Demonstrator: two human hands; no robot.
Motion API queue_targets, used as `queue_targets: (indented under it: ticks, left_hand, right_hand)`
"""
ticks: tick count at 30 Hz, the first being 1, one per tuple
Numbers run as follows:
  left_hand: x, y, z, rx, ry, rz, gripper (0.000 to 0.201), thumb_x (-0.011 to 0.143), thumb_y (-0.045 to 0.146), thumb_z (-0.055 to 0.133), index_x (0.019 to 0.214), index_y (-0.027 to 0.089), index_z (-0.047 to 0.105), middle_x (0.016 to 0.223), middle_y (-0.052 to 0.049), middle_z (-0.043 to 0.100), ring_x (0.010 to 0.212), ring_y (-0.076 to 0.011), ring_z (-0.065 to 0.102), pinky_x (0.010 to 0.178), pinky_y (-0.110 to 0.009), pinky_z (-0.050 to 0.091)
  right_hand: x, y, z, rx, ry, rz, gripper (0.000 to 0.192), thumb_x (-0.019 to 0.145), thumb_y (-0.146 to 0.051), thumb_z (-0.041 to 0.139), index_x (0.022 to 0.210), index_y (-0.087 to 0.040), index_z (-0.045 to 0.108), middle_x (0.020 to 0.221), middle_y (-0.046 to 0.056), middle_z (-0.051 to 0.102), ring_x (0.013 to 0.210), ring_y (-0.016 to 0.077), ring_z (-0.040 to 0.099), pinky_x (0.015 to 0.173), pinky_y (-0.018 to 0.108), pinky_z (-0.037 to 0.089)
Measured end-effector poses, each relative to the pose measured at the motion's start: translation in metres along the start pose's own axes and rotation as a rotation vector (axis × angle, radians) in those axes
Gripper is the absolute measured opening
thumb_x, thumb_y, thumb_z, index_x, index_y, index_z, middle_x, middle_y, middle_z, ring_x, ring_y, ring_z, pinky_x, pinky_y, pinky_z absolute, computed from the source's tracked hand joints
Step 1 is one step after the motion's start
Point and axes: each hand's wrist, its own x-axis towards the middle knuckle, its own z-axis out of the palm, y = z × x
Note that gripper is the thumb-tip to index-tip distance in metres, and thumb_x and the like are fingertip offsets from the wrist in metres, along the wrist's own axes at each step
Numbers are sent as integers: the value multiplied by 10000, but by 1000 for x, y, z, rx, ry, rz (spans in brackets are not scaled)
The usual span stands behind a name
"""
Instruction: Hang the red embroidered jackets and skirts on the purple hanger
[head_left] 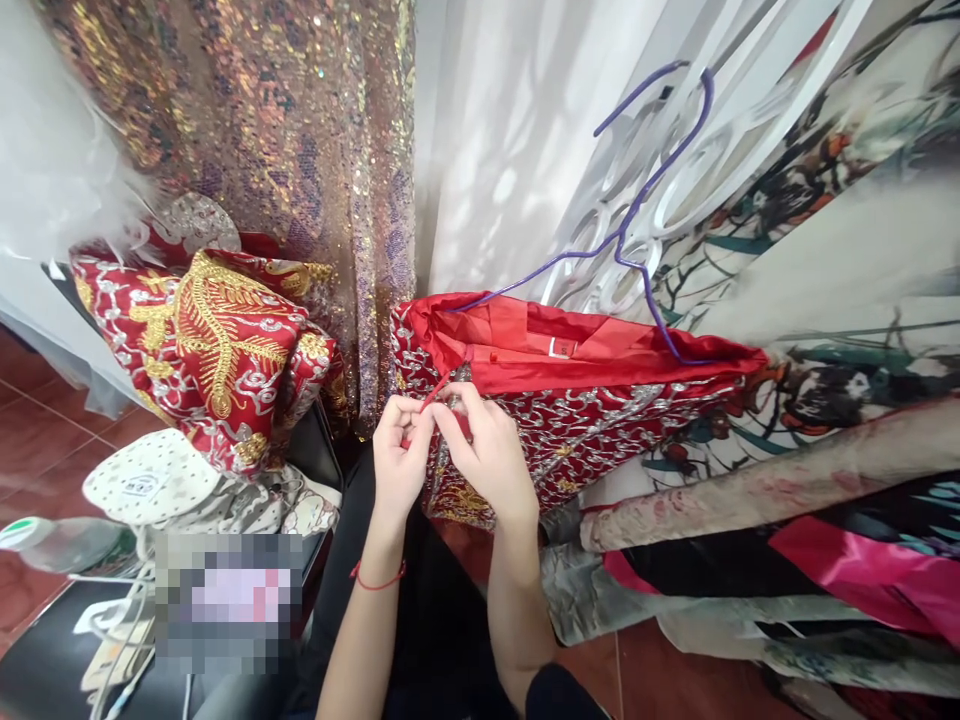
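A red skirt-like garment (555,430) with silver and gold embroidery hangs from a purple wire hanger (628,220), its red lining and a small white label (562,347) showing at the open top. At the garment's left end, my left hand (403,450) pinches a thin red cord (437,392) that runs up to the top edge. Close beside it, my right hand (484,445) is closed with thumb and fingers together at the same cord. Its fingertips partly cover what lies between the two hands.
Left, a folded red-and-gold embroidered garment (217,350) lies above a dotted white cloth item (150,480). A clear bottle (67,540) and white cables (135,640) are nearby. Behind hangs a sequined cloth (300,150); right are a white openwork frame (720,150) and patterned fabrics (750,490).
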Motion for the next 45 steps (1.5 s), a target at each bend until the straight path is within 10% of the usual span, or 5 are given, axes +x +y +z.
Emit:
queue_targets:
  ticks: [5, 13, 28, 37, 45]
  left_hand:
    - [1, 1, -3, -6, 13, -24, 359, 878, 529, 688, 828, 187, 589, 611, 51, 500, 525, -66, 407, 508, -179, 341]
    - [8, 2, -8, -52, 62, -86, 347, 863, 517, 715, 809, 189, 615, 594, 59, 446, 518, -58, 336, 497, -196, 270]
    - [35, 11, -1, -11, -73, -67, 336, 827, 522, 737, 877, 195, 678, 577, 53, 472, 518, -80, 376, 515, -214, 297]
    - [81, 16, -13, 390, 177, 184, 230, 857, 358, 705, 719, 178, 672, 573, 52, 420, 565, -94, 332, 589, -237, 280]
    - [72, 22, -1, 377, -329, 175, 359, 986, 433, 513, 772, 185, 660, 749, -18, 614, 703, -150, 524, 709, -257, 396]
  right_hand:
    - [0, -4, -3, 133, -16, -31, 213, 1013, -401, 491, 1044, -233, 618, 765, -5, 683, 658, 156, 649, 695, 276, 484]
    - [-21, 10, 5, 356, 578, -36, 143, 971, -219, 487, 983, -241, 628, 985, 63, 670, 963, 198, 661, 871, 369, 544]
    - [-1, 30, 11, 571, 53, 92, 193, 943, -336, 598, 944, -222, 754, 950, 23, 785, 922, 198, 732, 927, 350, 562]
    - [11, 42, -27, 430, 783, 146, 203, 950, -363, 585, 926, -196, 697, 871, 48, 777, 845, 204, 751, 901, 373, 574]
    - [15, 45, 2, 693, 276, 136, 285, 874, -391, 635, 1083, -234, 521, 967, 56, 768, 933, 197, 741, 931, 381, 572]
